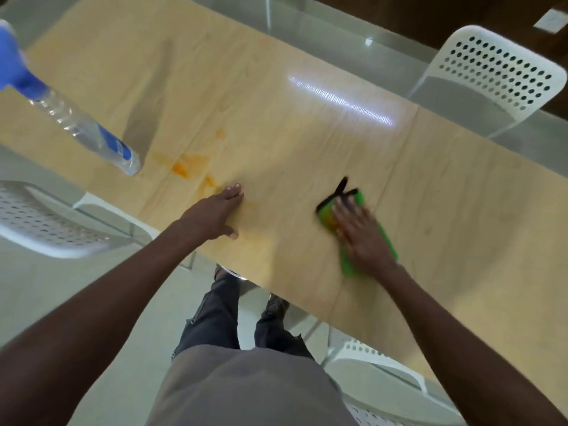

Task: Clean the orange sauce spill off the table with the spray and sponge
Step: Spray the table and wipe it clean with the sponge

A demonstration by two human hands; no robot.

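Note:
An orange sauce spill smears the light wooden table left of centre. My left hand rests flat on the table just right of the spill, fingers together, holding nothing. My right hand presses flat on a green sponge with a black edge and loop, well to the right of the spill. A clear spray bottle with a blue trigger head and blue label stands at the left, beside the spill.
A white perforated chair stands at the far right side of the table. Another white chair is at the near left, and a third below the table's near edge. My legs stand between them.

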